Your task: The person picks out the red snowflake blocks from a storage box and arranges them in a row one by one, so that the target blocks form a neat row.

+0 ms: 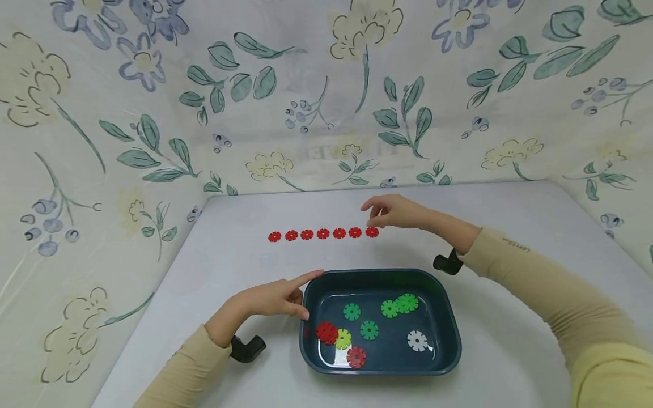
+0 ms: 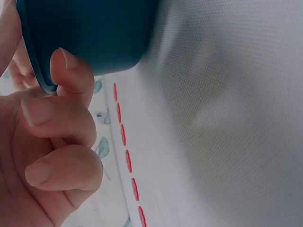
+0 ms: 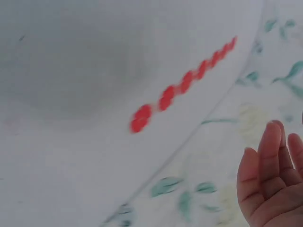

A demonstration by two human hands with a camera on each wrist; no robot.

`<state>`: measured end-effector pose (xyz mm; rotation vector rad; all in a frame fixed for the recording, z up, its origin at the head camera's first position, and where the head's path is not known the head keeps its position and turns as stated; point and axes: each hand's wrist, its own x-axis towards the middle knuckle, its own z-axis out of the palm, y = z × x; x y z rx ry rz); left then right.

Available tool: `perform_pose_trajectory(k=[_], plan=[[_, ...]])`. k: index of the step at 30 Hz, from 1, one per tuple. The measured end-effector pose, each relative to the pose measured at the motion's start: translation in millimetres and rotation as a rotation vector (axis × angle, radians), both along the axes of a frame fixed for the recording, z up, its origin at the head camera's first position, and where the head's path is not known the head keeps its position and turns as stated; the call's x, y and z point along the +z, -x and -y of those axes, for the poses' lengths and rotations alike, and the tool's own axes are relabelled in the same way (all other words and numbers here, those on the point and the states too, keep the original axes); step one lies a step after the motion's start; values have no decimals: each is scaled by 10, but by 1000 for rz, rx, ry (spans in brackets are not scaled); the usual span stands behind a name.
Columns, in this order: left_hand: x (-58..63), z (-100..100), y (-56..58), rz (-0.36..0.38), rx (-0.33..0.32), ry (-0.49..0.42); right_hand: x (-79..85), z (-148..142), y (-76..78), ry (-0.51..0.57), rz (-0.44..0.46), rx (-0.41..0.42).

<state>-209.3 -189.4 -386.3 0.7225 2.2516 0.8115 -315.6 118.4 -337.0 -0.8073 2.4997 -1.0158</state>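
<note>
Several red notched plastic discs (image 1: 323, 233) lie in a straight, evenly spaced row on the white table. Over the right end of that row hovers my right hand (image 1: 400, 211), its fingers loosely bent; the right wrist view shows the hand (image 3: 274, 175) holding nothing, apart from the red discs (image 3: 166, 98). My left hand (image 1: 272, 297) grips the left rim of a dark blue tray (image 1: 380, 368). In the left wrist view its curled fingers (image 2: 66, 120) are below the tray wall (image 2: 104, 38). Inside the tray lie red discs (image 1: 326, 332), green discs (image 1: 369, 330), a yellow-green disc (image 1: 343, 339) and a white disc (image 1: 417, 340).
Floral sheeting (image 1: 306, 113) hangs behind and at the sides of the table (image 1: 229, 249). Black wrist devices (image 1: 247, 349) sit at both wrists. The tray stands nearer to me than the disc row.
</note>
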Motion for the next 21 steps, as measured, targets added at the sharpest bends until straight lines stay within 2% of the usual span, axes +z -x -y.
perform_pose_trajectory(k=[4,8,14,17,21], plan=[[-8,7,6,3,1,-5,162,133,-337,86,-52,129],[-15,15,11,0,-1,-2,172,283,-637,151,-75,231],[-20,23,7,2,-10,-7,-7,484,-916,130,-58,386],[-19,24,5,4,-17,-12,-121,574,-995,91,-44,459],[-19,32,7,-3,-28,-15,-290,689,-1052,21,-38,516]])
